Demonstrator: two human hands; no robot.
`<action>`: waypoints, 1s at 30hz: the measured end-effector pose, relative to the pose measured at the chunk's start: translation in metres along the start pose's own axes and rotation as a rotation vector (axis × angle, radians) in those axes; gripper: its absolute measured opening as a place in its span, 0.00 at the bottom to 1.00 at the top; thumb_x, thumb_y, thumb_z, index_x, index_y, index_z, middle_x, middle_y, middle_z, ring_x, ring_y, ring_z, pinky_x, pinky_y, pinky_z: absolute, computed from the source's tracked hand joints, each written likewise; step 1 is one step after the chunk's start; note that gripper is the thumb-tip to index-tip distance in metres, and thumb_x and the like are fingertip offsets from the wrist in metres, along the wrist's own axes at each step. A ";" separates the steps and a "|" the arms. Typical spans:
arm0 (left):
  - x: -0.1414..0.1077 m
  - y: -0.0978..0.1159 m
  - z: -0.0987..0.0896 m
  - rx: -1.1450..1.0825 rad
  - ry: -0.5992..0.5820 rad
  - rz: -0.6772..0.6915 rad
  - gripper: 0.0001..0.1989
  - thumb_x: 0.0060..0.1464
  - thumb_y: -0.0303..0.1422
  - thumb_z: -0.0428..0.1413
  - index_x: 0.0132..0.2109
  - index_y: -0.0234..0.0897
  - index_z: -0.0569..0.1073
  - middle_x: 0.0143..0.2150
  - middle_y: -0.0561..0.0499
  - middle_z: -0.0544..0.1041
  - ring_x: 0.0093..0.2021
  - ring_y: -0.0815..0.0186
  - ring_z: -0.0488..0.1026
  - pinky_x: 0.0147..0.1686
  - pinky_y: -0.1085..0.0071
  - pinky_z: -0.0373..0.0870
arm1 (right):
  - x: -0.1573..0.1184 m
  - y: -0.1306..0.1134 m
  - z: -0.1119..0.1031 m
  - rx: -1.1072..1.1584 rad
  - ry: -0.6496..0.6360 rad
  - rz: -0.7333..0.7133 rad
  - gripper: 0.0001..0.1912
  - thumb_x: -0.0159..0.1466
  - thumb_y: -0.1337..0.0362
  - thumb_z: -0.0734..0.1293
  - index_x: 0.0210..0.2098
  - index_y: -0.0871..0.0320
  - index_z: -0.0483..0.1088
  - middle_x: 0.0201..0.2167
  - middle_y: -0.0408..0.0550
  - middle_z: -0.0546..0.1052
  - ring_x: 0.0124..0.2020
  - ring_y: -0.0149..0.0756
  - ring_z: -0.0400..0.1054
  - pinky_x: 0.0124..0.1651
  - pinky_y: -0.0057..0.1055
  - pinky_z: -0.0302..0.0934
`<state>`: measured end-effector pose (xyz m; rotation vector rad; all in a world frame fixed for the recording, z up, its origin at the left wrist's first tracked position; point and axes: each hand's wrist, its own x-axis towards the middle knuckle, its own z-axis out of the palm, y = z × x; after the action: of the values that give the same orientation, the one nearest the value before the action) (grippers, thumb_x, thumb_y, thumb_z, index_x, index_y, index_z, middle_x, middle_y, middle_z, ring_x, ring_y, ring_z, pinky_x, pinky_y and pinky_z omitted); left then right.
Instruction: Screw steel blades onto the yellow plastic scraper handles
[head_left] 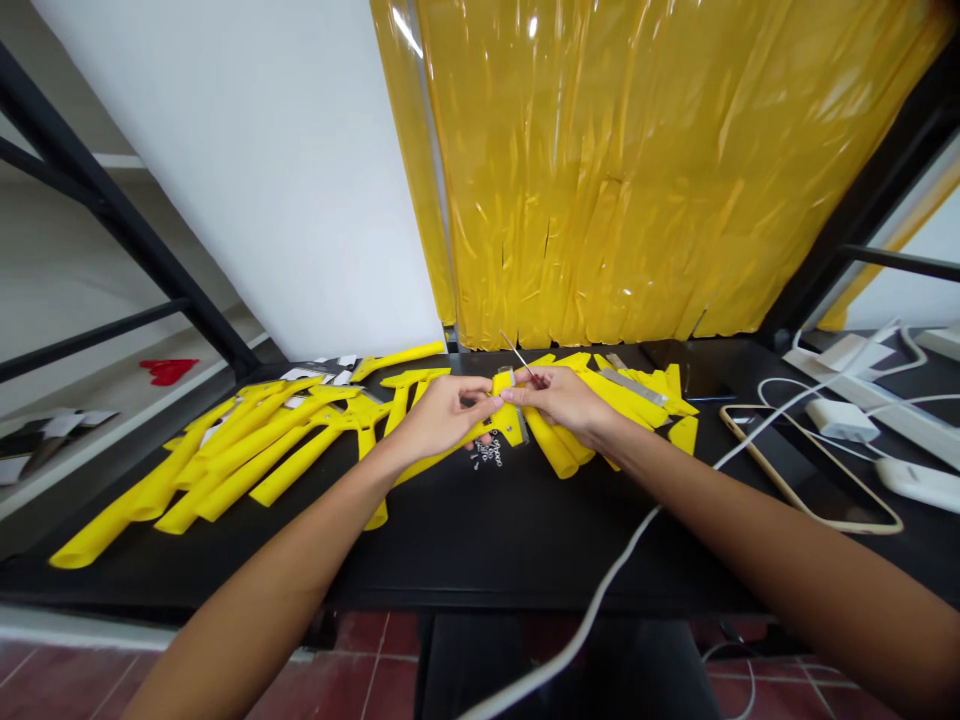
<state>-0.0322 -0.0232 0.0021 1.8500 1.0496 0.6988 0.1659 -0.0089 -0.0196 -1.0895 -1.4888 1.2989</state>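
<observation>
My left hand [454, 408] is closed, its thumb and fingers pinching the head of a yellow scraper [510, 425]. Opposite it, my right hand [562, 398] is closed too, with thumb and fingertips on the same scraper head. A thin metal rod [516, 350], like a screwdriver shaft, sticks up and leftward from the right fingers; its other end is hidden. Just below the hands, small screws and rings [487, 450] lie on the black table. More yellow scrapers, some with metal blades [636, 388], lie beside my right hand.
Several yellow scraper handles [255, 450] are heaped at the left of the black table [570, 540]. At the right lie a phone [817, 470], a white charger [841, 420] and a power strip [855, 385]. A white cable [622, 560] crosses the front edge. Yellow plastic sheeting [637, 180] hangs behind.
</observation>
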 end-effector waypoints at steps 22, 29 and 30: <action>0.001 0.005 -0.013 -0.182 0.112 -0.010 0.14 0.58 0.39 0.58 0.46 0.40 0.63 0.22 0.57 0.74 0.17 0.65 0.73 0.18 0.70 0.69 | -0.011 -0.001 0.012 0.305 -0.234 0.009 0.14 0.57 0.58 0.74 0.29 0.58 0.67 0.17 0.30 0.50 0.17 0.21 0.37 0.19 0.27 0.30; 0.000 0.012 -0.006 -0.243 0.073 0.004 0.14 0.58 0.32 0.55 0.49 0.42 0.60 0.24 0.57 0.72 0.19 0.67 0.72 0.22 0.68 0.73 | -0.014 -0.004 0.017 0.362 -0.177 0.023 0.14 0.57 0.57 0.74 0.29 0.58 0.66 0.16 0.30 0.50 0.16 0.20 0.37 0.19 0.25 0.31; 0.000 0.011 -0.004 -0.234 0.101 0.023 0.17 0.58 0.31 0.55 0.51 0.43 0.58 0.24 0.58 0.71 0.18 0.68 0.72 0.22 0.69 0.72 | -0.013 -0.004 0.017 0.385 -0.167 0.039 0.14 0.58 0.57 0.73 0.30 0.58 0.67 0.16 0.30 0.50 0.16 0.20 0.37 0.18 0.25 0.31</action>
<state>-0.0307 -0.0248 0.0138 1.6411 0.9676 0.8977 0.1521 -0.0264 -0.0177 -0.7771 -1.2672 1.6546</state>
